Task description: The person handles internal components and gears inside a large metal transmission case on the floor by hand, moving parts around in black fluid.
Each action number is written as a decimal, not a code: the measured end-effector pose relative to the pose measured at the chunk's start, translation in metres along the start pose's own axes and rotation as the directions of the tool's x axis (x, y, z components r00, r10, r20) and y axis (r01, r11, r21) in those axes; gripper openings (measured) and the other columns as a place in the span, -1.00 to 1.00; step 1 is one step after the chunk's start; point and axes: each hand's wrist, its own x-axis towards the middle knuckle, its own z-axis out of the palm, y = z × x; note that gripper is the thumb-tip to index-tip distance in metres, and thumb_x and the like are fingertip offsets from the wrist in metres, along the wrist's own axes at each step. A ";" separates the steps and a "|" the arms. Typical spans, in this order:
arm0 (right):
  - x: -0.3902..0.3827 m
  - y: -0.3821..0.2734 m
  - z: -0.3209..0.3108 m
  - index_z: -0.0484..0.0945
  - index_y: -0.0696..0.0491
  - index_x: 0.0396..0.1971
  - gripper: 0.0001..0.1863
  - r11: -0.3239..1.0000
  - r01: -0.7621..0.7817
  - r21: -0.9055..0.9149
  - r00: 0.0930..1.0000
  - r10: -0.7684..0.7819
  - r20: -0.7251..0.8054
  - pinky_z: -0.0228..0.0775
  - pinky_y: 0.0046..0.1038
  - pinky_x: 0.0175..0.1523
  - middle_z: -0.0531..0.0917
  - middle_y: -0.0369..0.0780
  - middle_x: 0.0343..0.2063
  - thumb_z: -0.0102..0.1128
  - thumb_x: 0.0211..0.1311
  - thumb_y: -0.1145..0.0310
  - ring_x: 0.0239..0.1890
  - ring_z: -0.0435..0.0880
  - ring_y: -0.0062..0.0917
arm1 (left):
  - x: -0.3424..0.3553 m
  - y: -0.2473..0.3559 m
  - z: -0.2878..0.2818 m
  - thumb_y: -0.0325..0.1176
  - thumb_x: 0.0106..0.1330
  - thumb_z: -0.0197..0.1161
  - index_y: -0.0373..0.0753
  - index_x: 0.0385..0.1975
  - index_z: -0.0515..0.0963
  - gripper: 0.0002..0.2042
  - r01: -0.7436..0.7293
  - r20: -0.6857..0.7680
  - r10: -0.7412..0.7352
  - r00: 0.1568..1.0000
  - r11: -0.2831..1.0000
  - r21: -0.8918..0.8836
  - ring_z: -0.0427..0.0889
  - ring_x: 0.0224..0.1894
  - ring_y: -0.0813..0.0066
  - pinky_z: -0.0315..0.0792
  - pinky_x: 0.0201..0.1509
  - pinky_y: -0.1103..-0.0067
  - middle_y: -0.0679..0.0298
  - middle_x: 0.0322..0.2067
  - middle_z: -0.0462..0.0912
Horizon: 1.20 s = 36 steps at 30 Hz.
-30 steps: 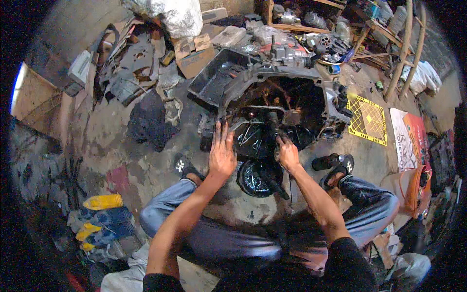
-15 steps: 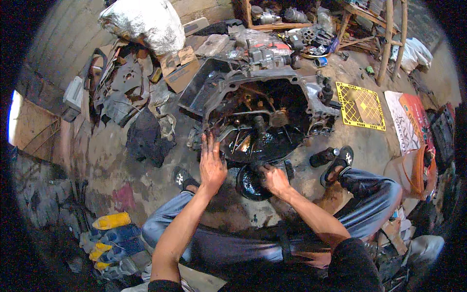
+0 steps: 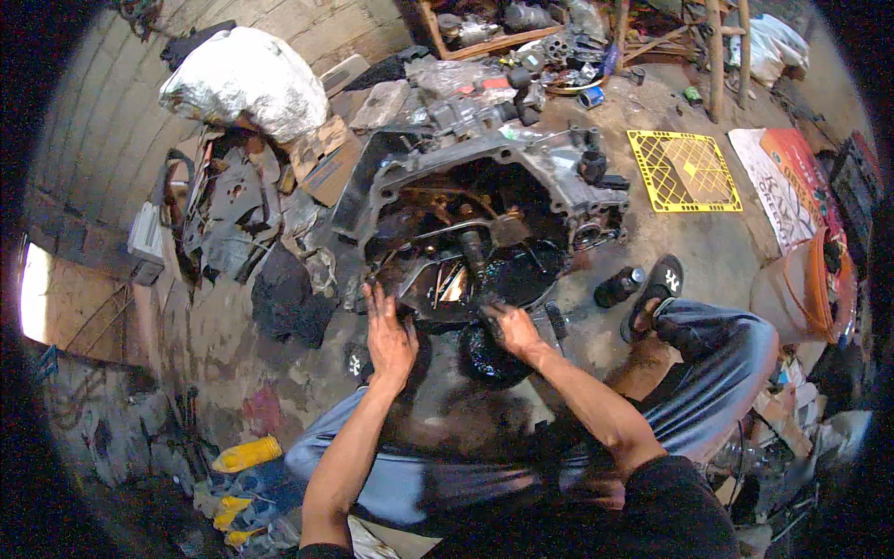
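Note:
A large oily metal gearbox housing (image 3: 377, 200) sits on the floor in front of me, its wide opening facing up. Dark liquid glistens in its near part, around a central shaft (image 3: 471, 250). Against the housing's near left edge rests my left hand (image 3: 391, 343), fingers stretched out and blackened with grease. My right hand (image 3: 515, 332) is at the near rim with its fingers curled in; whatever is in them is too dark to make out. Just below that hand stands a round black container (image 3: 491, 363) with a wet, shiny inside.
A dark bottle (image 3: 618, 287) stands beside my right foot. Farther right are a yellow plastic grate (image 3: 684, 171), a printed sack (image 3: 768, 186) and an orange-brown bucket (image 3: 796, 284). Black cloth (image 3: 291, 296) and scrap metal lie left. Yellow-capped bottles (image 3: 246, 455) sit lower left.
The view has tilted and shifted, so the surroundings sit differently. My right hand has moved from over the black container to the housing's near rim. My left hand stays at the housing's edge.

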 end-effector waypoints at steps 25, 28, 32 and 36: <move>0.036 -0.009 -0.039 0.34 0.16 0.04 -0.50 0.927 0.004 -0.375 0.993 -0.048 -0.106 0.46 -0.25 -0.07 0.44 0.06 -0.03 0.00 0.00 0.44 -0.04 0.49 -0.14 | -0.001 0.002 -0.003 -0.55 0.00 0.18 -0.50 0.03 0.12 -0.44 -0.018 0.021 0.018 1.000 0.999 0.041 -0.15 0.32 -0.16 0.12 0.30 0.32 -0.27 0.23 -0.04; 0.048 0.011 -0.036 0.31 0.21 0.06 -0.48 0.853 0.014 -0.521 0.999 -0.034 -0.028 0.48 -0.32 -0.08 0.42 0.06 0.01 0.00 0.01 0.40 -0.04 0.50 -0.22 | 0.003 0.004 -0.001 -0.55 -0.01 0.19 -0.51 0.02 0.12 -0.43 -0.032 0.032 0.031 0.999 0.999 0.022 -0.15 0.33 -0.14 0.12 0.30 0.32 -0.26 0.23 -0.03; 0.033 0.015 -0.017 0.29 0.19 0.09 -0.48 0.864 -0.005 -0.504 0.997 0.043 0.063 0.48 -0.29 -0.08 0.39 0.07 0.04 -0.04 0.06 0.40 -0.01 0.49 -0.20 | 0.006 0.003 0.004 -0.57 -0.04 0.20 -0.48 0.03 0.12 -0.41 -0.019 0.012 0.019 1.000 1.000 -0.025 -0.14 0.33 -0.13 0.13 0.29 0.30 -0.24 0.23 -0.03; 0.011 -0.016 -0.040 0.29 0.20 0.07 -0.52 0.878 0.013 -0.478 0.996 0.032 0.086 0.49 -0.27 -0.11 0.39 0.07 0.03 -0.05 0.11 0.39 -0.06 0.52 -0.16 | -0.003 0.000 -0.007 -0.59 -0.06 0.22 -0.46 0.04 0.11 -0.39 0.067 0.011 -0.066 0.998 0.997 -0.039 -0.12 0.33 -0.13 0.12 0.30 0.29 -0.22 0.23 -0.02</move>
